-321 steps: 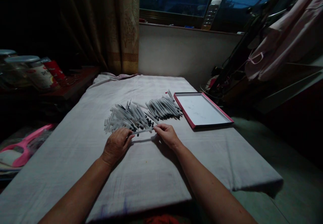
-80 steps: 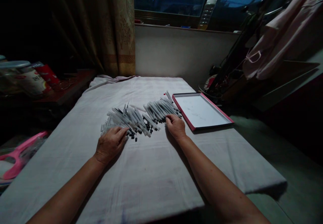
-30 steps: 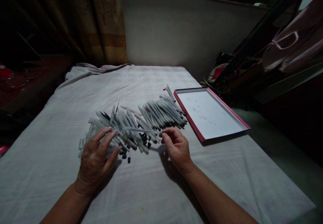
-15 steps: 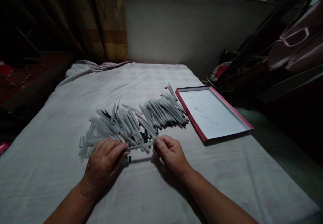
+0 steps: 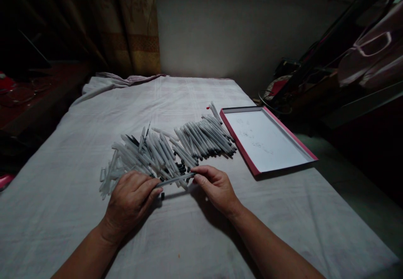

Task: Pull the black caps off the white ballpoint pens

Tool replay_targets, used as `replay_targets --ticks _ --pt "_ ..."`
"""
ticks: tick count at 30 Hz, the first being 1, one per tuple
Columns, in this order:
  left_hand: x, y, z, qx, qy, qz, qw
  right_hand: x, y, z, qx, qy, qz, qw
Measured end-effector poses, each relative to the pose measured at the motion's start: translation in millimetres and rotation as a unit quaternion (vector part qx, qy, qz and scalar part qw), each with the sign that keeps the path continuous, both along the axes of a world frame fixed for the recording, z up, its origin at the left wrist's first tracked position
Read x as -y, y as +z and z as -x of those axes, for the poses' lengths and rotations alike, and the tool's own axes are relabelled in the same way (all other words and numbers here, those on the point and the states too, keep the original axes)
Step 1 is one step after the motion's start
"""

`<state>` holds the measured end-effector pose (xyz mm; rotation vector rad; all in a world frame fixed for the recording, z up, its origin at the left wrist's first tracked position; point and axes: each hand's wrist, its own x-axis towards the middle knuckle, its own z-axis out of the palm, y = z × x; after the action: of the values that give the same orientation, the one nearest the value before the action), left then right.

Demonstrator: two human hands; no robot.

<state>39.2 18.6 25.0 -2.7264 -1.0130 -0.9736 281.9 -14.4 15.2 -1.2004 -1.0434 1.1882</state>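
Between my two hands a translucent grey pen barrel (image 5: pixel 176 180) is stretched level above the cloth. My left hand (image 5: pixel 130 199) is closed on its left end. The fingertips of my right hand (image 5: pixel 217 189) pinch the dark right end. Just beyond lies a loose heap of clear pen parts (image 5: pixel 138 155), with small black plugs (image 5: pixel 181 168) at its right. Farther right, pens with dark ends lie side by side in a row (image 5: pixel 204 138). A single black plug (image 5: pixel 163 196) rests beside my left fingertips.
A shallow red-edged box lid (image 5: pixel 277 144) with a white inside lies at the right. A small red cap (image 5: pixel 208 108) is behind the row. The pale checked cloth (image 5: pixel 189 245) covers the surface, whose right edge drops to the floor. A curtain (image 5: pixel 138 27) hangs at the back left.
My right fingers have shifted slightly up and opened a little at the pen's right end, showing its dark tip. My left hand keeps its hold.
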Motion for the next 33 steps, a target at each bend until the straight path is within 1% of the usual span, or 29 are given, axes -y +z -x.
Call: replay_targets --ticks 3,8,12,16,21,26,30,33 --pt "0.2 0.0 -1.2 -0.006 0.005 0.006 1.0 -0.9 -1.8 -0.9 -0.001 -0.001 -0.003 1.0" --pt "0.0 0.1 -2.7 -0.014 0.001 -0.005 1.0 -1.3 -2.4 -1.2 0.003 0.006 0.027 1.0" --pt "0.1 -0.7 -2.1 -0.017 0.0 -0.004 1.0 -1.3 -0.8 -2.5 0.016 0.005 0.019 1.0" --pt "-0.5 -2.5 -1.3 -0.024 0.011 -0.005 1.0 -1.7 -0.8 -4.1 0.032 -0.003 -0.006 0.999" --pt "-0.6 -3.7 -0.9 -0.024 0.01 0.004 1.0 -3.0 -4.3 -4.2 0.038 -0.007 0.01 0.999" --pt "-0.5 -7.1 0.6 -0.027 0.021 0.02 0.999 -2.7 -6.0 -5.3 0.052 -0.002 0.005 0.999" --pt "-1.1 -7.7 0.9 -0.026 0.02 0.017 0.999 -2.0 -5.5 -5.9 0.039 0.009 0.017 0.999" --pt "-1.1 -6.6 0.5 -0.028 0.012 0.012 0.999 -2.0 -4.5 -6.0 0.064 0.014 0.009 0.998"
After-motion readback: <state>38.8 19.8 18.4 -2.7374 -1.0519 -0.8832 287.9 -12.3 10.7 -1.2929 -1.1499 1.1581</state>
